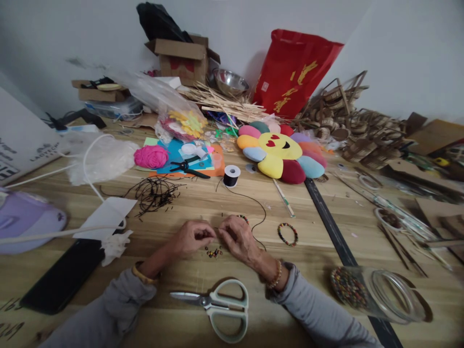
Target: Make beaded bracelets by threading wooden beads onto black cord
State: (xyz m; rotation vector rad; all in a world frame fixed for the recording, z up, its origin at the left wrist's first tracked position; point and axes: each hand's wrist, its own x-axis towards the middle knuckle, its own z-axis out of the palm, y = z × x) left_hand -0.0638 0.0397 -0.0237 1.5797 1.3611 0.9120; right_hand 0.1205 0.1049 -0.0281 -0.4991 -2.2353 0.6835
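Left hand point(194, 237) and right hand point(237, 238), fingers curled, nearly meet; whether they grip anything cannot be determined. Small multicoloured beads point(214, 253) lie just beside them on the wooden table point(197, 200). Pale-handled steel scissors point(205, 300) obstruct the space between the forearms.

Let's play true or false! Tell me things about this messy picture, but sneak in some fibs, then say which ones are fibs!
1. Loose beads lie near the left hand and the right hand. True.
2. The ball of yarn is green. False: the ball of yarn is bright pink.
3. The spool has black thread on it. True.
4. The flower cushion has stars for eyes. False: the flower cushion has red hearts for eyes.
5. The scissors are nearer the camera than both hands. True.
6. The jar stands upright. False: the jar lies on its side.
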